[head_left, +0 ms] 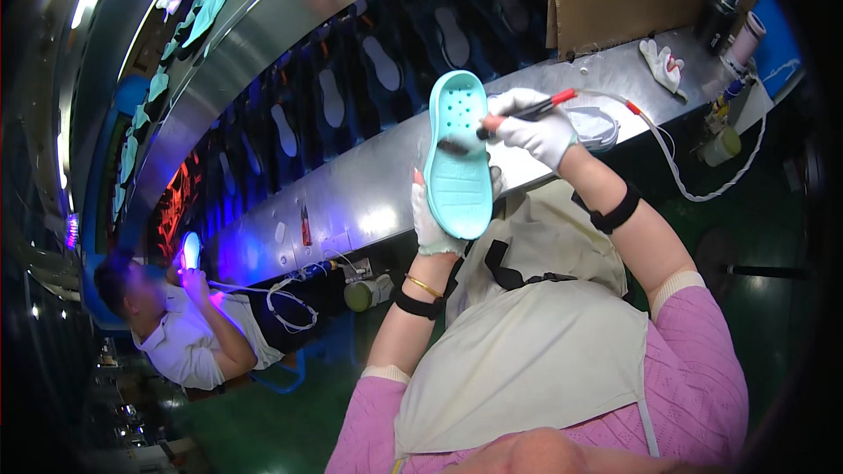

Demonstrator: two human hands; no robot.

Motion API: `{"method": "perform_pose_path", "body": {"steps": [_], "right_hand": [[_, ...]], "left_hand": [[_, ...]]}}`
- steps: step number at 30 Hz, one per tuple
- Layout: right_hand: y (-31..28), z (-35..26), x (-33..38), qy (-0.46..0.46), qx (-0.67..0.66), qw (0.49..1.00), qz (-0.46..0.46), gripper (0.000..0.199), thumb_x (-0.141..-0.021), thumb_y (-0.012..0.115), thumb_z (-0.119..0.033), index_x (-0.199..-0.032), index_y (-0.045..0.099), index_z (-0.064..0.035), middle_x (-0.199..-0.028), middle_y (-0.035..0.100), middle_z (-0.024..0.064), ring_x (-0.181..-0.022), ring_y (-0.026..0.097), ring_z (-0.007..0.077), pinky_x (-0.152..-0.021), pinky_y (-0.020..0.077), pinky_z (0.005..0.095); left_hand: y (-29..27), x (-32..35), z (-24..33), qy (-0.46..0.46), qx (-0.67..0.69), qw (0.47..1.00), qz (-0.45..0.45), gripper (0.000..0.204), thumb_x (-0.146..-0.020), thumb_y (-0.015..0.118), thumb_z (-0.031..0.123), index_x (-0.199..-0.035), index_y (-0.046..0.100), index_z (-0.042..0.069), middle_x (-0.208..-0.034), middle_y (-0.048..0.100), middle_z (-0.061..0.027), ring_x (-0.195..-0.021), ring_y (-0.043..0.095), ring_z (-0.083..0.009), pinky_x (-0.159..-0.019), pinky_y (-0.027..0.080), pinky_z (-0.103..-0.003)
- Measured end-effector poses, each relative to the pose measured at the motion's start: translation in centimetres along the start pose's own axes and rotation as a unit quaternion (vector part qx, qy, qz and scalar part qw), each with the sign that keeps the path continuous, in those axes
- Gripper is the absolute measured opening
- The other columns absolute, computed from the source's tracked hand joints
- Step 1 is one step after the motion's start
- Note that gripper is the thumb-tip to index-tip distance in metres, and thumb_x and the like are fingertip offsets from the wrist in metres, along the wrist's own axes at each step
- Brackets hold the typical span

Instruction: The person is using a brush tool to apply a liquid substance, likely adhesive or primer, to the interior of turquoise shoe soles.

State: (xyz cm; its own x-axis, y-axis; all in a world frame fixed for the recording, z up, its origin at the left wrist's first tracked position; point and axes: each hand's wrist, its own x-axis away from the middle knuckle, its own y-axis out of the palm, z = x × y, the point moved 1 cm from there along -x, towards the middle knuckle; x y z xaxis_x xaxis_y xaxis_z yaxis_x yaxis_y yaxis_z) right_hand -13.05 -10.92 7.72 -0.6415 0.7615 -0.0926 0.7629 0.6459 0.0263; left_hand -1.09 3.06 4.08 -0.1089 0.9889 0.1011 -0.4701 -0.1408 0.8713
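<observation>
- Turquoise shoe sole (pixel 463 196), perforated in its upper part, stands lengthwise over the near edge of the steel bench (pixel 378 219).
- Left hand (pixel 430 226), in a white glove, clasps the sole's lower half, thumb along one edge and fingertips showing at the other.
- Right hand (pixel 537 130), likewise gloved, pinches a brush (pixel 531 111) with a black and red handle; dark bristles lie over the sole beneath its holes, too blurred to tell whether they touch.
- White tubing (pixel 694 197) leads from the brush and loops past the bench's near edge.
- Toward the bench's right end: a loose white glove (pixel 663 68), a black canister (pixel 716 19) and cardboard (pixel 641 0).
- Beyond the bench: grey soles (pixel 382 63) in a row.
- Farther left along the bench: a red-handled tool (pixel 305 225) on top, and a co-worker (pixel 198 342) beside it holding a glowing sole (pixel 191 250).
</observation>
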Motion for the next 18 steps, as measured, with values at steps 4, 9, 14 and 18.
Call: {"method": "perform_pose_path", "body": {"steps": [4, 9, 14, 18], "right_hand": [[-0.9, 0.4, -1.7, -0.122, -0.046, 0.987, 0.093, 0.009, -0.078, 0.071, -0.008, -0.079, 0.063, -0.005, -0.079, 0.064, 0.001, -0.077, 0.06, 0.0087, -0.073, 0.0477, 0.023], [0.6, -0.3, 2.0, -0.324, 0.17, 0.931, -0.013, 0.018, -0.071, 0.073, 0.0, -0.085, 0.062, -0.0042, -0.086, 0.065, 0.0065, -0.083, 0.063, 0.0184, -0.078, 0.0493, 0.0295], [-0.3, -0.9, 3.3, -0.226, 0.11, 0.964, -0.084, 0.017, -0.072, 0.073, -0.001, -0.083, 0.061, -0.0034, -0.087, 0.065, 0.0077, -0.084, 0.063, 0.0186, -0.079, 0.0493, 0.0297], [-1.7, -2.1, 1.9, -0.314, 0.197, 0.928, -0.036, 0.017, -0.072, 0.069, 0.001, -0.086, 0.06, -0.0043, -0.092, 0.063, 0.0106, -0.087, 0.061, 0.0236, -0.081, 0.048, 0.0333]], "left_hand": [[-0.1, 0.2, -0.5, -0.014, -0.01, 1.0, -0.025, 0.08, -0.086, 0.036, 0.063, -0.137, 0.032, 0.003, -0.127, 0.047, -0.0222, -0.109, 0.053, -0.0396, -0.093, 0.044, -0.05], [-1.3, 0.0, 0.2, 0.009, -0.029, 0.999, 0.014, 0.077, -0.087, 0.035, 0.062, -0.136, 0.034, 0.002, -0.126, 0.047, -0.0219, -0.108, 0.054, -0.0398, -0.093, 0.045, -0.047], [1.2, 0.3, 1.0, 0.046, -0.12, 0.992, -0.015, 0.075, -0.09, 0.031, 0.06, -0.135, 0.035, 0.001, -0.119, 0.053, -0.0211, -0.106, 0.057, -0.0346, -0.092, 0.046, -0.043], [-0.4, 0.6, 0.9, 0.028, -0.182, 0.98, 0.075, 0.076, -0.09, 0.028, 0.061, -0.133, 0.038, -0.001, -0.116, 0.056, -0.0214, -0.101, 0.06, -0.0302, -0.089, 0.048, -0.037]]}}
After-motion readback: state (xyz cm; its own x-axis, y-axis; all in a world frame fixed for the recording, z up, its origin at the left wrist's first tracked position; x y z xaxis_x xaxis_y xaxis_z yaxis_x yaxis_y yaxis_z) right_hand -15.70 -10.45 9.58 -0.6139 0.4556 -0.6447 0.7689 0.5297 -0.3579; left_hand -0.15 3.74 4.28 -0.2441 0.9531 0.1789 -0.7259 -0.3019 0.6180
